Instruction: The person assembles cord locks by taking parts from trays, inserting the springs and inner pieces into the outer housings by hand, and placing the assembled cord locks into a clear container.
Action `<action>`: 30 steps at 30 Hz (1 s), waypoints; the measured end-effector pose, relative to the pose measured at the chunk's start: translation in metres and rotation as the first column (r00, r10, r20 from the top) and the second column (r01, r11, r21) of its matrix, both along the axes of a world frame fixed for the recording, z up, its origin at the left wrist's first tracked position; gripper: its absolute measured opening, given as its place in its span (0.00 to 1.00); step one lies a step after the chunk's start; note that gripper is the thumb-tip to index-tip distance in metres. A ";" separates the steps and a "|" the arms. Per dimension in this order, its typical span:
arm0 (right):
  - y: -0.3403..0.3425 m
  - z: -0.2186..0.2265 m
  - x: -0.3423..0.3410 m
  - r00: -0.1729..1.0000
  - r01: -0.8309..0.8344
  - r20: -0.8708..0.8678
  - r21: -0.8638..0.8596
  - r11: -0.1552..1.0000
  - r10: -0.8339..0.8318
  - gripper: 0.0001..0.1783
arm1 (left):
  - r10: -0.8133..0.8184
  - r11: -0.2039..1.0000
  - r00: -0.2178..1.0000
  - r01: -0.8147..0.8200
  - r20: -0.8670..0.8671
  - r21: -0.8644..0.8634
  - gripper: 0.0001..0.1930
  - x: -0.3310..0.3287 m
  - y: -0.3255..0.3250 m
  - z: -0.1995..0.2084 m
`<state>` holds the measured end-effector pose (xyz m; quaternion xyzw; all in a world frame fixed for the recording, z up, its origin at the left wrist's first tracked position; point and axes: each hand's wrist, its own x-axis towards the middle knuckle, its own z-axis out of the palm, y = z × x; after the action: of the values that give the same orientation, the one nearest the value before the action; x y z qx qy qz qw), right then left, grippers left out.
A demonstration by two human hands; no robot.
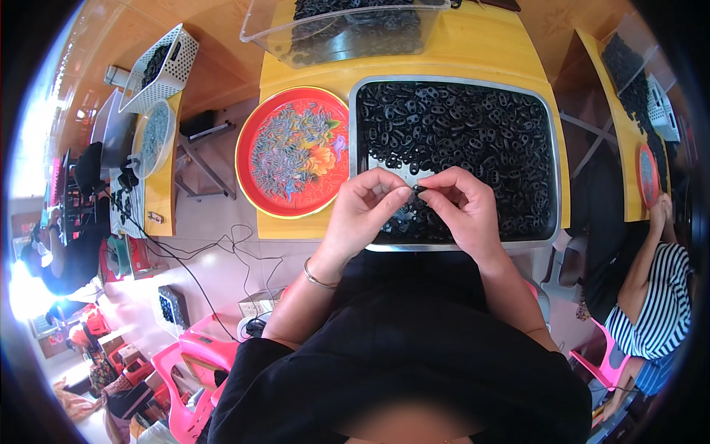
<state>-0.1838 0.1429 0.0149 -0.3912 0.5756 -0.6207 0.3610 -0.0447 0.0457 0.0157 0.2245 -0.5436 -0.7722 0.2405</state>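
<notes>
My left hand [367, 207], a bangle on its wrist, pinches thumb and forefinger together over the near left part of a metal tray [353, 140]. What it holds, if anything, is too small to make out. Close against it, my right hand [467, 211] grips a small black plastic piece [419, 189] between thumb and forefinger. The fingertips of both hands nearly meet at this piece. Many black two-holed plastic pieces [458, 122] fill the metal tray. To its left, a round red tray [245, 181] with a flower print carries many tiny grey metallic pieces [285, 140].
Beyond the trays, a clear plastic bin [355, 46] of black pieces stands on the yellow table [488, 48]. A white basket [177, 63] and a bowl [154, 137] are on another table at left. A person in a striped top [651, 303] sits at right. Cables [237, 244] cross the floor.
</notes>
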 end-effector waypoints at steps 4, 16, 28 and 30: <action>0.000 0.001 0.001 0.999 -0.001 -0.033 0.012 1.000 0.001 0.07 | 0.011 1.000 0.999 -0.011 0.032 -0.014 0.02 0.000 0.000 0.000; -0.001 0.000 -0.003 0.974 -0.102 0.213 0.087 0.991 0.081 0.05 | 0.094 0.982 0.995 -0.087 0.038 -0.166 0.06 -0.005 0.001 -0.002; 0.006 -0.003 -0.030 0.976 0.052 0.209 0.030 0.998 -0.057 0.06 | -0.340 0.924 0.360 0.301 -0.869 -0.237 0.17 0.021 0.014 0.136; 0.001 0.000 -0.023 0.982 0.036 0.187 0.015 0.999 -0.038 0.06 | -0.448 0.859 0.305 0.407 -0.840 -0.310 0.18 0.020 0.008 0.154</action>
<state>-0.2070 0.1435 0.0149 -0.3185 0.5497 -0.6580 0.4042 -0.0248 0.0539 0.1692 -0.3738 -0.3867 -0.7951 0.2803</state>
